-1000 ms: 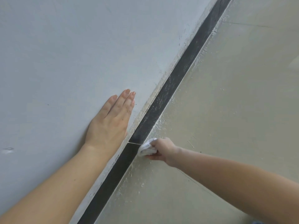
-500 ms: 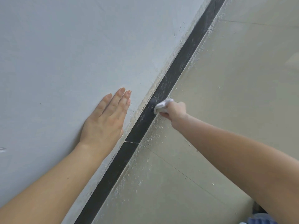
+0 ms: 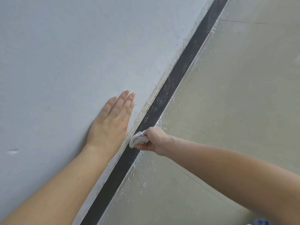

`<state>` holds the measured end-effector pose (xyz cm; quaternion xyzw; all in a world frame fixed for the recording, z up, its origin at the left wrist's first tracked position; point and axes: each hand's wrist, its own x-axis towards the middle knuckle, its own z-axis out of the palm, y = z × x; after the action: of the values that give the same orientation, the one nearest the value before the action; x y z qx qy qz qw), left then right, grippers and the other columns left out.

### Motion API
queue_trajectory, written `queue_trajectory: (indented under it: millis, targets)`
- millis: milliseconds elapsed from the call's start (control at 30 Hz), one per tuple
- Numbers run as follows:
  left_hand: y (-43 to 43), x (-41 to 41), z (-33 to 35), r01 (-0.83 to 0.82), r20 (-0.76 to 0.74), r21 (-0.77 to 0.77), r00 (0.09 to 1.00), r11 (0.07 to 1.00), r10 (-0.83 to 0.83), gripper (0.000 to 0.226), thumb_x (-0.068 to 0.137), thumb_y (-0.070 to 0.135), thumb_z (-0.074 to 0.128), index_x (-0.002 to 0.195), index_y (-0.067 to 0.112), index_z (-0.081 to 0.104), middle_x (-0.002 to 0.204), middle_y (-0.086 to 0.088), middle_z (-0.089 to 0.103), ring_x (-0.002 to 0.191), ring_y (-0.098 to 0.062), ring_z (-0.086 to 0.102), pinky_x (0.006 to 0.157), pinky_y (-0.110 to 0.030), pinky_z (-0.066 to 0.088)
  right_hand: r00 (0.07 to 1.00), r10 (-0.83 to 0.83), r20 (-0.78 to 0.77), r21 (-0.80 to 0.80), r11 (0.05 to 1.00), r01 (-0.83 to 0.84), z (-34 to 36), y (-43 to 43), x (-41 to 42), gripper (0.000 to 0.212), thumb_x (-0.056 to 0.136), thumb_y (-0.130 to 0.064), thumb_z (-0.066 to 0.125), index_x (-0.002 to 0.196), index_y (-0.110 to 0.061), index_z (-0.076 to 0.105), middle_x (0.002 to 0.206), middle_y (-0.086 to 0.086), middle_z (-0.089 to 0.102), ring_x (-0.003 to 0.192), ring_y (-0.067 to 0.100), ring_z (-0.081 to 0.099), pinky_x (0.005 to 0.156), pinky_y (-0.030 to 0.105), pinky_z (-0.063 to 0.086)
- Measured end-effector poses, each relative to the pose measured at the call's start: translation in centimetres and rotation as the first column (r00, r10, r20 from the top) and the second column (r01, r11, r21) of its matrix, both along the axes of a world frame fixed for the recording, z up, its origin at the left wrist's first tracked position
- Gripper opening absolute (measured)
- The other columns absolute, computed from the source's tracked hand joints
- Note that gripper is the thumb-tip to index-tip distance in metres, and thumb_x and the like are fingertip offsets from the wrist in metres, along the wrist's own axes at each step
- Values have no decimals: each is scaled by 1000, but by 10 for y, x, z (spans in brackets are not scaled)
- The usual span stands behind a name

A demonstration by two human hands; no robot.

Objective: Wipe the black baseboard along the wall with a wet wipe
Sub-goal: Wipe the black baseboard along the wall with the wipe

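A black baseboard point(image 3: 177, 78) runs diagonally from the bottom middle to the top right, between a pale grey wall and a beige floor. Whitish streaks mark its upper stretch. My right hand point(image 3: 154, 140) is closed around a folded white wet wipe point(image 3: 138, 140) and presses it against the baseboard near the picture's middle. My left hand point(image 3: 112, 124) lies flat on the wall just left of the wipe, fingers together and pointing up along the wall, holding nothing.
The grey wall point(image 3: 73, 54) fills the left half and has a small chip point(image 3: 13, 151) at the far left. White plaster specks litter the beige tiled floor point(image 3: 235, 103) along the baseboard. A bit of blue fabric point(image 3: 261, 222) shows at the bottom right edge.
My right hand slid the wipe up along the baseboard, then back down to beside my left hand. My left hand stayed flat on the wall.
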<state>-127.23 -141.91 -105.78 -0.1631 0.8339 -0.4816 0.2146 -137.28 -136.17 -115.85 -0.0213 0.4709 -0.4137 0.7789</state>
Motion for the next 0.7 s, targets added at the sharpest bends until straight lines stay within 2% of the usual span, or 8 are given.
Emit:
queue_trajectory:
  millis: [67,133,200,267,333,433,533,700]
  targets:
    - [0,0,0,-13,-13,6,1000,1000,14,70,90,32,36,150,5,12,158,-11,-2,145,-26,-2,113,-44,-12,998,-43,-42,-23,999,42,4,-6,-15,23,91,8,44,72,2,56,71,12,58,64,21,57,93,41,51]
    - [-1,0,0,-14,-18,5,1000,1000,14,70,91,33,36,150,5,11,158,-12,-3,145,-27,-2,113,-44,-12,988,-145,-57,18,989,146,8,-12,-35,18,95,5,40,85,6,55,71,14,57,57,21,57,73,34,56]
    - [0,-1,0,-8,-12,-2,1000,1000,8,72,91,36,33,151,5,7,157,-12,-6,145,-27,-6,112,-44,-15,966,-256,-39,66,964,259,11,-16,-55,21,96,3,35,97,5,56,66,13,57,46,18,56,55,27,53]
    - [1,-1,1,-14,-19,1,1000,1000,14,75,89,40,32,151,5,7,157,-11,-6,145,-26,-6,112,-44,-16,929,-370,-6,62,927,370,14,-20,-72,23,95,3,34,98,5,57,60,13,59,43,17,56,54,27,52]
    - [1,-2,3,-19,-33,10,999,1000,19,75,89,40,33,151,5,7,158,-11,-5,145,-25,-5,112,-44,-15,866,-500,4,70,864,498,15,-23,-87,22,95,0,36,95,4,58,70,16,62,50,19,59,54,24,53]
    - [2,-3,6,-22,-32,38,999,999,23,74,91,40,32,150,5,7,158,-11,-5,145,-25,-6,113,-44,-14,770,-631,-93,85,766,638,9,-25,-101,30,93,-13,38,103,0,63,75,15,65,53,18,61,47,24,53]
    - [2,-4,7,-43,-49,79,998,996,47,72,92,43,31,150,6,10,158,-11,-3,144,-25,-6,113,-43,-14,815,-559,-154,119,808,577,0,-17,-92,34,94,-19,37,107,-1,62,73,14,65,50,18,57,42,22,48]
    - [0,-14,6,-45,-106,156,992,987,62,65,95,39,6,149,3,3,157,-12,-8,144,-24,-11,114,-39,-15,984,-171,-49,204,963,177,-13,8,-39,20,93,-8,40,104,2,54,81,20,61,59,25,59,53,29,52]
